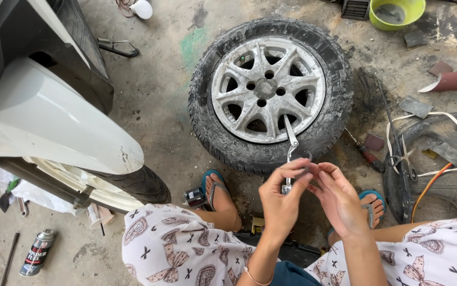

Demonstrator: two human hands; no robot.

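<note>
A car wheel [269, 87] with a worn silver alloy rim lies flat on the concrete floor in front of me. My left hand [281, 198] is shut on a slim metal tool [291, 139] whose tip points up onto the tyre's near edge. My right hand [337, 198] meets the left, its fingertips pinching a small dark piece [303, 157] at the tool's shaft. Both hands hover just above the tyre's near sidewall, between my knees.
A white scooter's front fender [48, 122] and tyre fill the left. A spray can [37, 252] lies bottom left. A screwdriver [365, 153], scissors [405, 159], an inner tube [440, 159] and cords lie right. A green bowl [396, 11] sits top right.
</note>
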